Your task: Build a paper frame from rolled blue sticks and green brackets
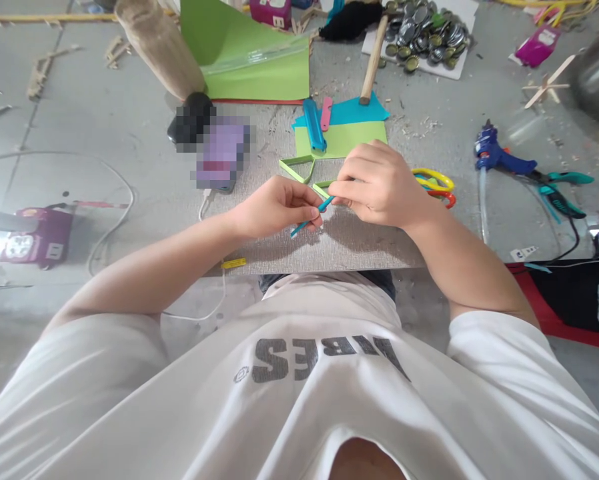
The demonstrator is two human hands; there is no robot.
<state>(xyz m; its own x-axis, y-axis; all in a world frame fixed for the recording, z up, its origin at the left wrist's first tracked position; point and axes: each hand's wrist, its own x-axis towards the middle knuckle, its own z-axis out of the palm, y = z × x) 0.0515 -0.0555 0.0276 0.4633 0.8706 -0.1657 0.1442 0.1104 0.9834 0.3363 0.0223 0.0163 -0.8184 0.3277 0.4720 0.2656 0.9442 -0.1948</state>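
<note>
Holding a narrow blue strip (325, 203) in both hands over the near part of the table (274, 257), close in front of the shirt, slanting from lower left to upper right. Gripped in the left hand (277, 208) between thumb and fingers near the middle, with the lower end poking out free; pinched at the upper end by the fingertips of the right hand (377, 183). Looks like paper or thin card, so probably next to weightless, a little springy along the length, yet soft enough to crease under a firm squeeze. Likely not slippery, and more apt to bend or twist than to slide out of a light pinch. Best taken lightly across the flat faces, near the ends, without hard pressure at mid-length. Cannot tell the exact thickness, or the shape of the upper end under the right fingertips. Just beyond the hands, note a folded green strip (294, 171) in an angular shape, and a second green piece (321, 189) partly hidden by the right hand; judged thin and easy to flatten, so better lifted by an edge than pressed from above. Farther up, find a blue cutter (313, 127) lying partly over a light-green sheet (339, 140).
</note>
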